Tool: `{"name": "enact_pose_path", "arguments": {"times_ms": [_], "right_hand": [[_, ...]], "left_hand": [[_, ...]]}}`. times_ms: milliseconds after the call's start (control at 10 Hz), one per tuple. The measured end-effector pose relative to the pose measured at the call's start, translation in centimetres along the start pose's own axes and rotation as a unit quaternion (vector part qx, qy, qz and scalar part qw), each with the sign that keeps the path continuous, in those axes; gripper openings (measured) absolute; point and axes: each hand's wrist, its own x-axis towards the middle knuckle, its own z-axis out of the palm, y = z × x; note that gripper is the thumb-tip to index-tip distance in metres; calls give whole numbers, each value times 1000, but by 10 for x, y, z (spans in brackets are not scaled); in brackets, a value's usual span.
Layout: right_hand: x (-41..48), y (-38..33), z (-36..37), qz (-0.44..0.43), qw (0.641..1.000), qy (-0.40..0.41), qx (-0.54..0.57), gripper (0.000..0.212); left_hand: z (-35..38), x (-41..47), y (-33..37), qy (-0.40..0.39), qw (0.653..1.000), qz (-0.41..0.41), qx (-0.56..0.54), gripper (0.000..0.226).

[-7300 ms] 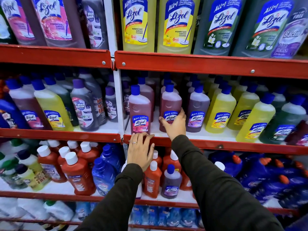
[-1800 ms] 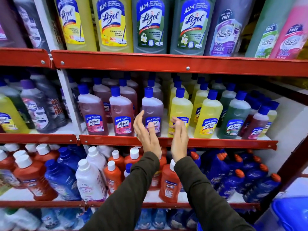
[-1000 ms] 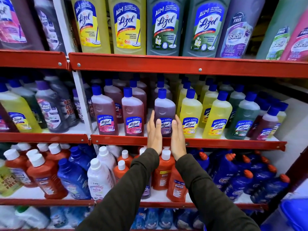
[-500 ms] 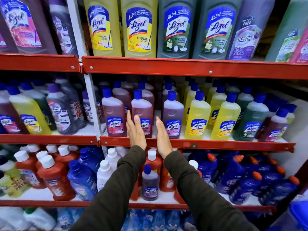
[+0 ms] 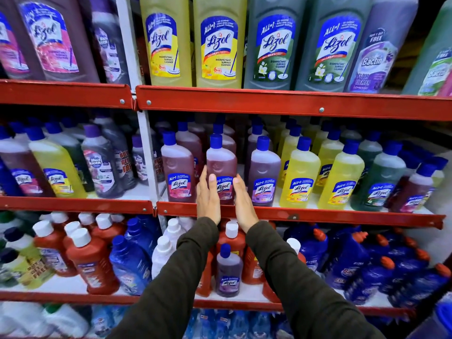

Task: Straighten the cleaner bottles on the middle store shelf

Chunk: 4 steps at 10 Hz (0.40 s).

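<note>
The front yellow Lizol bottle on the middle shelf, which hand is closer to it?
Right. The right hand is two bottles left of the yellow Lizol bottle; the left hand is further left.

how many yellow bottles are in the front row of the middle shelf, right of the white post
2. One yellow bottle stands right of the purple bottle; the second is next, left of the green bottle. More yellow ones stand behind, partly hidden.

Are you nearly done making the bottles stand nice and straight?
Partly. The yellow bottles and the purple bottle at the front already stand upright, labels forward. Right now the left hand and right hand press flat on either side of the pink bottle. The pink bottle beside it and the leaning bottles in the left section look unfinished.
</note>
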Motion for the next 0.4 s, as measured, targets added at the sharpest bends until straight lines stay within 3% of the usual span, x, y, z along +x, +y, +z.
{"name": "enact_pose_path", "arguments": {"times_ms": [100, 300, 400], "right_hand": [[-1, 3, -3, -4, 1000, -1, -5, 61], [-12, -5, -2, -11, 1000, -14, -23, 60], [-14, -8, -7, -7, 997, -29, -71, 69]], "left_hand": [[-1, 0, -1, -15, 1000, -5, -3, 72], [-6, 1, -1, -32, 999, -22, -19, 73], [-6, 1, 1, -35, 999, -22, -16, 68]]}}
